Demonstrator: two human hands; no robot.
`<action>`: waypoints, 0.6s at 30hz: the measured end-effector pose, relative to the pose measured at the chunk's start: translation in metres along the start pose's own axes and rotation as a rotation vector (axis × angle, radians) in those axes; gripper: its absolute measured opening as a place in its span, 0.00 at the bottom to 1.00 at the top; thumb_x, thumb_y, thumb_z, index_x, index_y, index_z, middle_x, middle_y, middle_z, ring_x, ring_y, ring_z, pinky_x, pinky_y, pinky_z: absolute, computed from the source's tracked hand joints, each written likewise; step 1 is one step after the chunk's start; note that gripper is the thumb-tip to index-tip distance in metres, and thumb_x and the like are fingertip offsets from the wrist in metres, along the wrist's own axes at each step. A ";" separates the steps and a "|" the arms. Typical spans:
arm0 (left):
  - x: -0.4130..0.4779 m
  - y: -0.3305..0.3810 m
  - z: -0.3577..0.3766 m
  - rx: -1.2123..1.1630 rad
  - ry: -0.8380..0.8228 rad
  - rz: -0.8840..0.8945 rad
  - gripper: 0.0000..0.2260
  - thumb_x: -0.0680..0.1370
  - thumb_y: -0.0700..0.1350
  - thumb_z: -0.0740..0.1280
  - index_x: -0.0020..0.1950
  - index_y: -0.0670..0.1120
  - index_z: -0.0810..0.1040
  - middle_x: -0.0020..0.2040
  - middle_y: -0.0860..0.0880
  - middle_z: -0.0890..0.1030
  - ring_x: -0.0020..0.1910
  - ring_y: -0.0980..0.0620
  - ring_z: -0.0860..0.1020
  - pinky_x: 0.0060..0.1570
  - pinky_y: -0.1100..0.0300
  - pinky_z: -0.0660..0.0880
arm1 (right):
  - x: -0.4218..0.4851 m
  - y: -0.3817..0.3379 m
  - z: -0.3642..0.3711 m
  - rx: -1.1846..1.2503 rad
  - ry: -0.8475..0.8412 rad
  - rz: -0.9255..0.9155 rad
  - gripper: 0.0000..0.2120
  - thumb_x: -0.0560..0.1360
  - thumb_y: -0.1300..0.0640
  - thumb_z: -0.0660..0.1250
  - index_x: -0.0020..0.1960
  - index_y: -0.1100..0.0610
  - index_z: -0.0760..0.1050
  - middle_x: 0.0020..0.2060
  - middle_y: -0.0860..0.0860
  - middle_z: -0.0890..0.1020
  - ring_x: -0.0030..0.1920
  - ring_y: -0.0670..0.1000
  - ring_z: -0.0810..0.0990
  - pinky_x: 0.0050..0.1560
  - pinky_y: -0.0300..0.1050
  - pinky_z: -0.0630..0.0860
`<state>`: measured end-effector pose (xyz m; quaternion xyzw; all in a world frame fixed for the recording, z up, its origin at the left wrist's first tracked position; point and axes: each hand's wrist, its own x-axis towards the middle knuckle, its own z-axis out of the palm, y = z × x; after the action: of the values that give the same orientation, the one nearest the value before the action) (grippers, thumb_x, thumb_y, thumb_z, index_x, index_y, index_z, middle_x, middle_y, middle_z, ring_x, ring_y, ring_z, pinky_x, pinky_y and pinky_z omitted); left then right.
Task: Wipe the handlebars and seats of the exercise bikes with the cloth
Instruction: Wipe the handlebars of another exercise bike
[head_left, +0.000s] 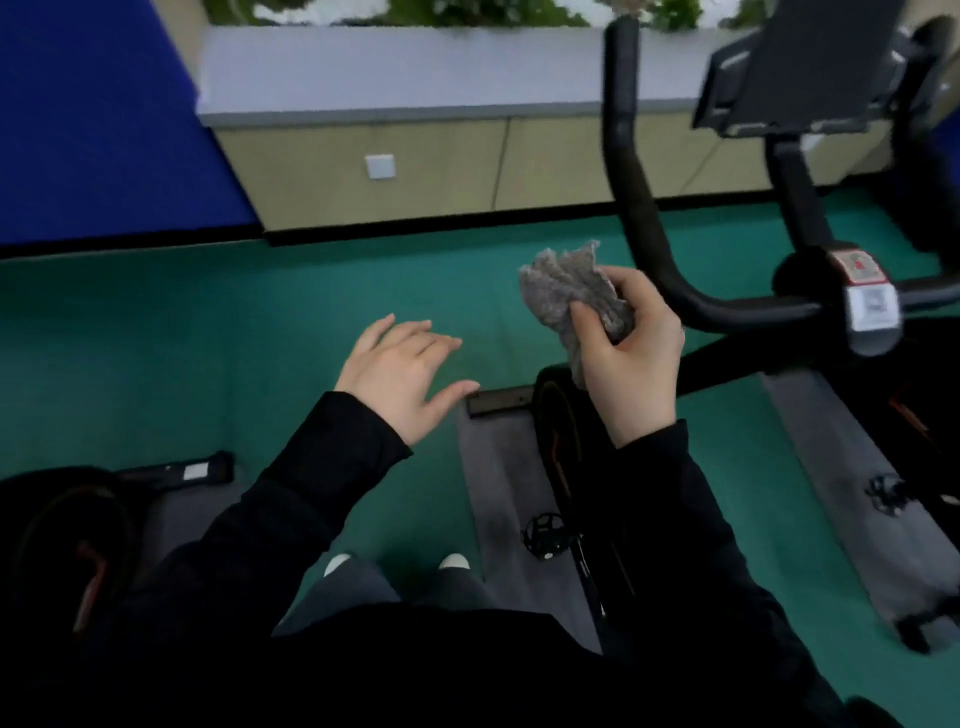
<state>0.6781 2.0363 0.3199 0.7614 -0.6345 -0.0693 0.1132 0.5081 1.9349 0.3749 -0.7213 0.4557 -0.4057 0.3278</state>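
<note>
While the right hand (631, 358) grasps the bunched cloth (574, 296) beside the handlebar (644, 208) for wiping, the left hand (400, 364) hovers, fingers released

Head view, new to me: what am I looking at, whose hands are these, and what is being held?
No robot here: one camera sits on a person's head, looking down at their own two hands. The right hand grips a crumpled grey cloth, close beside the black handlebar of an exercise bike but not on it yet. The left hand is open, holding nothing, over the green floor. The bike stands on a grey mat; its pedal shows below. Part of another bike sits at lower left.
</note>
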 end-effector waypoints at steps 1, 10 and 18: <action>-0.008 -0.008 0.000 0.005 0.000 -0.036 0.26 0.77 0.62 0.58 0.68 0.47 0.72 0.64 0.50 0.77 0.71 0.50 0.66 0.72 0.52 0.50 | -0.001 -0.004 0.009 -0.002 -0.035 -0.013 0.10 0.73 0.67 0.67 0.53 0.59 0.78 0.40 0.40 0.78 0.43 0.38 0.76 0.46 0.30 0.71; -0.105 -0.085 -0.016 -0.022 0.067 -0.338 0.25 0.77 0.62 0.59 0.70 0.49 0.70 0.69 0.52 0.71 0.70 0.52 0.67 0.70 0.55 0.53 | -0.028 -0.060 0.099 0.000 -0.304 -0.118 0.10 0.72 0.65 0.69 0.53 0.59 0.79 0.42 0.48 0.82 0.43 0.46 0.78 0.47 0.37 0.72; -0.237 -0.156 -0.030 -0.069 0.131 -0.636 0.24 0.76 0.60 0.63 0.68 0.48 0.73 0.68 0.50 0.74 0.67 0.50 0.70 0.68 0.53 0.61 | -0.110 -0.128 0.185 0.041 -0.526 -0.269 0.10 0.71 0.65 0.69 0.51 0.57 0.79 0.39 0.43 0.79 0.41 0.39 0.75 0.43 0.20 0.65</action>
<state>0.7898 2.2982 0.2997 0.9200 -0.3536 -0.0734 0.1521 0.6940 2.1028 0.3672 -0.8488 0.2473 -0.2537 0.3925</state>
